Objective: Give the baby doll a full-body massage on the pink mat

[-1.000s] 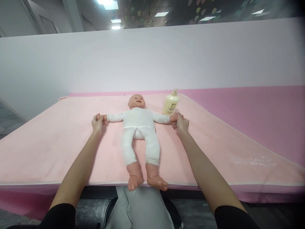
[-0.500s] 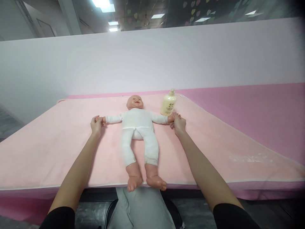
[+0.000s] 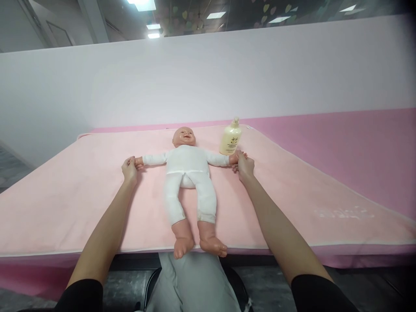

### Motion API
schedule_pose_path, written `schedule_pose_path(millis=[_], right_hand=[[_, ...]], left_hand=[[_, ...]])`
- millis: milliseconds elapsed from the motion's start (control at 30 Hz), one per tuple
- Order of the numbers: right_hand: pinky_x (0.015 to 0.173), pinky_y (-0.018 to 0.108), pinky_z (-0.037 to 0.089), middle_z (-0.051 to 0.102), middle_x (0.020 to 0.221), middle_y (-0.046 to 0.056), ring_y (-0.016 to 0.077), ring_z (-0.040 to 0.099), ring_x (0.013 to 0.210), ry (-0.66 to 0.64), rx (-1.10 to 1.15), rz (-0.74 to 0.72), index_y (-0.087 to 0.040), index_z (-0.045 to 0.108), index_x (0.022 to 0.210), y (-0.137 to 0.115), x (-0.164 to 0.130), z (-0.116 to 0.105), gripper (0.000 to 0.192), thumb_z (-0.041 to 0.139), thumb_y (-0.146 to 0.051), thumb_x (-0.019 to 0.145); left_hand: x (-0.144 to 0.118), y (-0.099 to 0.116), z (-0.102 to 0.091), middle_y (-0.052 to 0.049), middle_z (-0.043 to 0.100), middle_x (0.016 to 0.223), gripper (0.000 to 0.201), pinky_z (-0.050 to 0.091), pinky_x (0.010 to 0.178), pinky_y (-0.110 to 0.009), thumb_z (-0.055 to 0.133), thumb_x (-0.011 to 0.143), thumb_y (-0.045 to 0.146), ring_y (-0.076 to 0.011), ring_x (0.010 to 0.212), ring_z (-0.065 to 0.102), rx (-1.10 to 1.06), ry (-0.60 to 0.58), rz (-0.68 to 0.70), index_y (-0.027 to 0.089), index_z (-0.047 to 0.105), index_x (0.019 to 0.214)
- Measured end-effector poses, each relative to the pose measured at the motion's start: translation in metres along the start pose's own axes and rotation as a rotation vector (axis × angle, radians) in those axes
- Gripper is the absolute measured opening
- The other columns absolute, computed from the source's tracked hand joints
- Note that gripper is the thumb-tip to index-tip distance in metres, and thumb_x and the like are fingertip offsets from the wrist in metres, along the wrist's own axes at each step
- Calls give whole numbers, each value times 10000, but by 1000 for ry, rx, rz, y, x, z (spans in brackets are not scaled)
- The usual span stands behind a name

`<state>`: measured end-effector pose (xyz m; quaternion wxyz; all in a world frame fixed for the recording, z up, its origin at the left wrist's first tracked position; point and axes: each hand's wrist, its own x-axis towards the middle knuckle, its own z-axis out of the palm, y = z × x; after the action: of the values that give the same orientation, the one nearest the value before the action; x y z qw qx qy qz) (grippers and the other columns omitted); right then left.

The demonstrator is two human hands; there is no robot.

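A baby doll (image 3: 187, 160) with a white cloth body lies on its back, head away from me and feet at the table's near edge. Both of its arms are stretched out sideways. My left hand (image 3: 130, 170) is closed around the doll's hand on the left side. On the other side, my right hand (image 3: 245, 166) grips the doll's other hand, whose small fingers poke out past mine. Just behind my right hand stands a pale yellow pump bottle (image 3: 230, 139), upright.
Under the doll spreads a light pink towel (image 3: 81, 195) with white lettering at the right. A darker pink cover (image 3: 364, 147) shows beyond it. A white partition wall (image 3: 208, 78) rises behind the table. My legs (image 3: 198, 286) are under the near edge.
The doll's arms stay outstretched in my grip. My left hand has shifted very slightly outward to the left. The whole view has tilted a little, so things sit slightly higher.
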<state>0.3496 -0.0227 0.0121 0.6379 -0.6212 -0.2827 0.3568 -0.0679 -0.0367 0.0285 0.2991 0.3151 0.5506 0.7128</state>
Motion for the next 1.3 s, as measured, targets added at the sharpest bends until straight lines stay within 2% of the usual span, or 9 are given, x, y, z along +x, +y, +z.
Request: schedule_pose_path(millis=[200,467,567,700,967,1067,1167,1300], right_hand=[[232,201,289,469,364,-14,117,404,252,6,23,-7,-158,527,692,-2,-3,1,328,601,-450,821],[253,218,351,495,404,-7,130,455,296,-39,45,-29,-155,532,699,-6,-7,1,334,657,-454,782],[251,193,297,468,394,-27,103,411,298,-41,41,-37,-161,532,673,-4,-6,1,316,697,-422,739],[261,171,206,370,366,-68,61,308,321,28,78,-14,-171,504,594,-4,-4,0,289,735,-327,670],[294,174,207,362,420,-74,53,303,368,96,157,-32,-176,457,535,-10,-10,2,247,687,-188,623],[302,160,222,364,443,-71,50,316,394,105,151,-15,-182,416,528,-11,-10,3,270,665,-162,630],[302,152,231,383,464,-70,50,320,407,91,159,-14,-185,414,548,-10,-9,3,266,669,-165,625],[306,148,228,386,463,-75,45,311,406,83,200,-23,-175,438,543,-8,-6,4,250,681,-162,601]], left_hand=[[-2,3,1,-19,579,700,203,508,444,-220,370,896,172,-77,432,554,-28,1,-39,119,566,904],[4,-3,-1,-20,579,653,268,507,444,-219,318,911,213,-88,436,562,-62,2,-32,108,565,912],[5,-3,-1,-26,586,644,279,513,446,-227,318,918,239,-99,441,571,-71,-4,-30,107,564,907],[4,-2,-1,-22,587,634,277,504,432,-222,311,917,234,-102,430,568,-71,0,-41,110,558,892],[0,4,1,-19,573,635,289,484,409,-237,304,918,263,-108,411,545,-62,19,-55,129,551,847],[-2,6,1,-16,570,659,240,481,411,-242,407,898,326,-102,410,535,-57,14,-67,140,539,825],[-3,7,1,-10,578,724,134,489,434,-236,599,786,252,-88,443,542,-32,-8,-52,149,527,832],[-6,7,1,-17,583,793,153,488,440,-234,613,750,167,-73,451,535,-5,-32,-46,159,501,854]])
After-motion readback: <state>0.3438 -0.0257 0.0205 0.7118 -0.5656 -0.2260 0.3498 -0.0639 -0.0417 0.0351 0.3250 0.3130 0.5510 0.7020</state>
